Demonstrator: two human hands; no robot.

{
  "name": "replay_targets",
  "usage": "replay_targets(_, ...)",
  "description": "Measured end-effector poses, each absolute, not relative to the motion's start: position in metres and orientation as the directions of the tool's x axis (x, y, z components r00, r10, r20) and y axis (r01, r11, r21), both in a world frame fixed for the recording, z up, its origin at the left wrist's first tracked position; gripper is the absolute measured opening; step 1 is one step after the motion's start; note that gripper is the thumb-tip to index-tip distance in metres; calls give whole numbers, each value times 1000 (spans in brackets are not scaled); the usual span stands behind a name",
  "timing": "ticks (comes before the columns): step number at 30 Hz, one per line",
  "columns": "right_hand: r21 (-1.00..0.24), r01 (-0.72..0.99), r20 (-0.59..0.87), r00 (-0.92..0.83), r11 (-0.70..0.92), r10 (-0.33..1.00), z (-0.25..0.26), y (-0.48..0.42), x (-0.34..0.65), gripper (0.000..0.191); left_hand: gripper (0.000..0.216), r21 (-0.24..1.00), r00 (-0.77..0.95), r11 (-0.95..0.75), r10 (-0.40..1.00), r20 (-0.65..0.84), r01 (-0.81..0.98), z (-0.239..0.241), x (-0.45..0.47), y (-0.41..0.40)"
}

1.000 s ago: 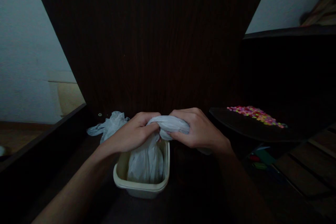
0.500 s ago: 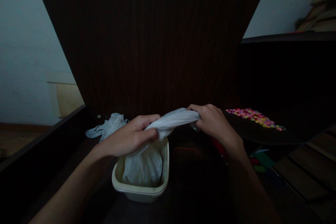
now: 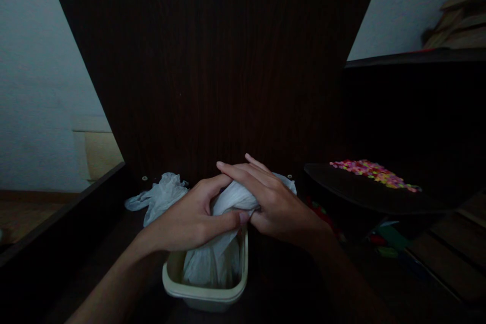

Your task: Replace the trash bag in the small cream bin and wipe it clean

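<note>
A white plastic bag [image 3: 210, 266] sits bulging in a cream rectangular container [image 3: 205, 293]; what it holds inside is hidden. Its gathered top rises above the rim between both hands. My left hand [image 3: 197, 215] wraps round the gathered part, thumb in front. Over the same part lies my right hand [image 3: 269, 197], its fingers stretched toward the left and its palm against the plastic. The bag's loose end sticks out behind the right hand. Beyond my left wrist, another crumpled white plastic bag [image 3: 165, 192] lies on the dark surface.
A tall dark wooden panel [image 3: 228, 71] stands behind the container. A low dark edge board [image 3: 64, 207] runs along the left. At the right, small colourful pieces [image 3: 375, 174] lie on a dark curved shelf, with a green item [image 3: 395, 235] below.
My right hand has moved left from the bag's far end to beside my left hand, and its fingers have straightened over the plastic. The view has shifted slightly.
</note>
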State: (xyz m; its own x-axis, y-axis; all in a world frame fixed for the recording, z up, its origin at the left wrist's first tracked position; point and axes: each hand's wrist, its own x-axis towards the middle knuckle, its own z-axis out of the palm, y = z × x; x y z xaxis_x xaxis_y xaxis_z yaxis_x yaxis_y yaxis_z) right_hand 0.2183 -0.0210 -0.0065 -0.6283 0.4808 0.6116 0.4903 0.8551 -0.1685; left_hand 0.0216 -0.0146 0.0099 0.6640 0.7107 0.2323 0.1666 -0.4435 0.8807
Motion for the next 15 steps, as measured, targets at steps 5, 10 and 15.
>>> replay_targets(5, -263, 559, 558, -577, 787, 597, -9, -18, 219, 80, 32, 850, 635, -474, 735, 238, 231, 9, 25, -18)
replay_targets(10, -304, 608, 549, -517, 733, 657, -12, -16, 222, 83, 33, 792, 590, -568, 726, 354, 223, 4, 26, -15)
replay_targets(15, -256, 714, 501, -478, 652, 721, -9, -17, 223, 60, 42, 756, 606, -564, 742, 286, 333, 3, 25, -15)
